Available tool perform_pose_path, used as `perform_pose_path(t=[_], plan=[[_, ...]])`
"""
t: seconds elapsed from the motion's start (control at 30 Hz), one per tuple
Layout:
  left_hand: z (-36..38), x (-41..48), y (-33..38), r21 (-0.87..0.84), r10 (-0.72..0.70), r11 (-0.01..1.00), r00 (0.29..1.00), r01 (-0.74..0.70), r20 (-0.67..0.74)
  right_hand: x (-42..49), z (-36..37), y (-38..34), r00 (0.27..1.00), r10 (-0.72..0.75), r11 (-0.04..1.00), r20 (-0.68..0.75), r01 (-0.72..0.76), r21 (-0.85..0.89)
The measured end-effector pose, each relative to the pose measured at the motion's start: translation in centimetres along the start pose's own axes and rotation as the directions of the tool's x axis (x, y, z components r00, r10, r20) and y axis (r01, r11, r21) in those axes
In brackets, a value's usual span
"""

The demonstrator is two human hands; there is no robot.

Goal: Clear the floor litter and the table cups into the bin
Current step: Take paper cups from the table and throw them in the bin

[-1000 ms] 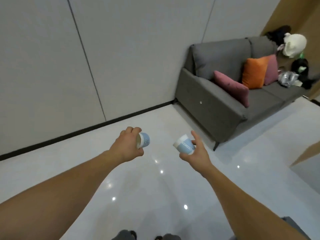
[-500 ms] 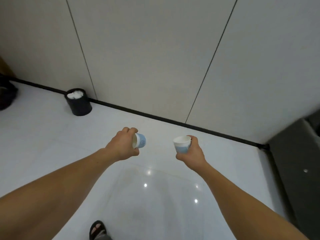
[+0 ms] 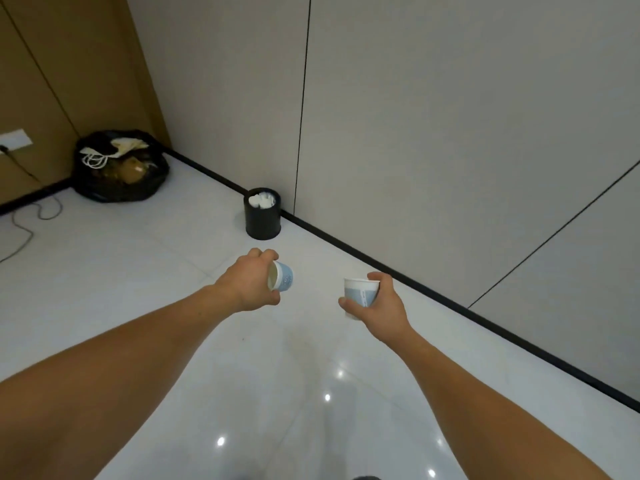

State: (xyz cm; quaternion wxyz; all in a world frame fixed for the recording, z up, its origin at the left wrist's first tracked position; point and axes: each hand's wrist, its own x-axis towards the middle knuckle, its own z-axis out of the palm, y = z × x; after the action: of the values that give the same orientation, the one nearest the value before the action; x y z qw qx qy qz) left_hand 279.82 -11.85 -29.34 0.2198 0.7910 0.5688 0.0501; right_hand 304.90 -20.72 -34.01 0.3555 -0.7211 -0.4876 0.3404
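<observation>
Holding one paper cup in each of our hands, we look down over both bare forearms at a glossy white floor (image 3: 138, 265).

Left hand (image 3: 249, 282): fingers and thumb curl round the first cup (image 3: 282, 281), small, blue and white. It lies tipped on its side in the grip, open mouth turned back toward us and base pointing away toward the wall (image 3: 415, 133).

Right hand (image 3: 381, 303): it wraps round the second cup (image 3: 360, 294), which has the same pattern and is held close to upright with its white rim on top. The grip sits on the lower half and far side of the cup.

The two cups are apart, not touching, and both are in the air above the floor.

The bin (image 3: 263, 220) is a small round black tub, upright on the floor just beyond the left hand. It stands right against the black skirting strip (image 3: 381, 265) at the foot of the grey panelled wall. White crumpled stuff (image 3: 262, 199) fills its top; we cannot tell whether it is paper or more cups. Neither cup is over the bin, and the first cup is the nearer of the two.

Off to the left, in the corner where the grey wall meets a brown panel (image 3: 69, 64), a black rubbish bag (image 3: 121, 168) sits open on the floor. White cord loops and brownish items show in its mouth.

A thin dark cable (image 3: 24, 233) trails over the floor below a white socket plate (image 3: 14, 139) at the left edge. Small bright spots of light reflect in the floor near our forearms.
</observation>
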Motion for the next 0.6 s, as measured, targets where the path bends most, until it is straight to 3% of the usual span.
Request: perform_pose_path(t=[0.1, 0.27, 0.4, 0.6], plan=[[-1.4, 3.3, -2.9, 0.009, -0.035, 0.999, 0.999, 0.035, -0.001, 3.9, 2.8, -2.5, 1.0, -0.015, 0.999, -0.01, 0.014, -0.046], [-2.4, 9.9, -5.9, -0.008, -0.103, 0.995, 0.994, 0.103, 0.019, 12.7, 5.8, -4.6, 0.991, -0.086, 0.995, 0.106, 0.091, -0.045], [-4.6, 15.4, -7.9, 0.006, -0.196, 0.98, 0.98, 0.196, -0.017, 21.1, 7.5, -6.5, 0.967, -0.145, 0.973, 0.21, 0.177, -0.146], [-8.5, 23.5, -10.4, -0.006, -0.267, 0.964, 0.961, 0.267, -0.069, 32.0, 9.3, -10.4, 0.915, -0.276, 0.839, 0.293, 0.378, -0.39]])
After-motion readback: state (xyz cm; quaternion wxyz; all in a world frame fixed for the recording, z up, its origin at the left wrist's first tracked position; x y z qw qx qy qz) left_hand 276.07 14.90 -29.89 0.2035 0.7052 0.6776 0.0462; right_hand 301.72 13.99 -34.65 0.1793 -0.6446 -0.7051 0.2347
